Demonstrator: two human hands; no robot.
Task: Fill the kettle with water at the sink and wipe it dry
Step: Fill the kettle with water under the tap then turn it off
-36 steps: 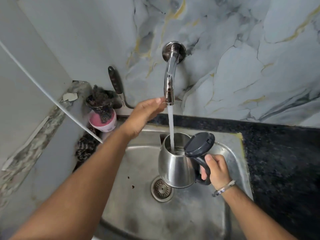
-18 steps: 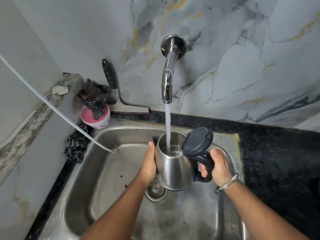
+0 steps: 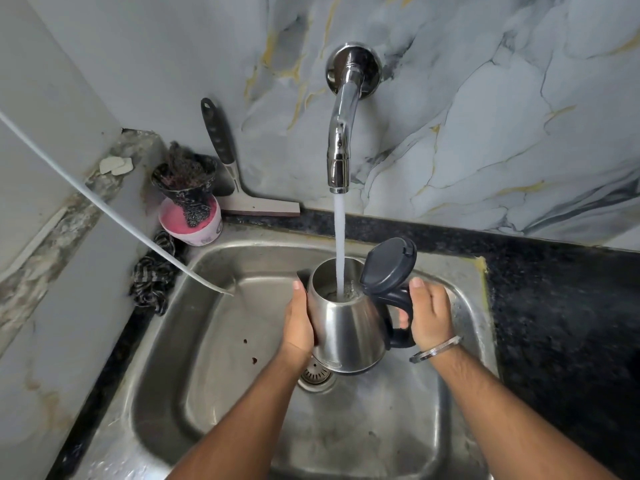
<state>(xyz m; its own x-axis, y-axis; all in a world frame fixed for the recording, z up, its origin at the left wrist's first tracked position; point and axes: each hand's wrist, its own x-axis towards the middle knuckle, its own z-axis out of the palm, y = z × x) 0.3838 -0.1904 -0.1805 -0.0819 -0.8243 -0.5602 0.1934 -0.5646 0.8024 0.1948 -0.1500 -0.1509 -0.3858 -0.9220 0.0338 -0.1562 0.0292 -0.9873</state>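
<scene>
as the left hand [image 3: 299, 322] cups the kettle [image 3: 346, 329] and the right hand [image 3: 429, 315] curls round its handle [image 3: 403, 303], it hangs over the sink [image 3: 207, 341], lid [image 3: 389, 266] open; water [image 3: 339, 230] from the tap [image 3: 341, 133] at the back edge of the tabletop [image 3: 561, 306] pours in.

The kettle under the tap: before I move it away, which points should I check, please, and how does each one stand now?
1. The lid of the kettle is open: ok.
2. The water stream from the tap falls inside the mouth: ok.
3. Grip of the right hand round the handle: ok.
4. The left hand steadies the kettle's side: ok, though its fingers are hidden.
5. Water level high enough: cannot tell.
6. Tap closed: not ok, water runs.
</scene>
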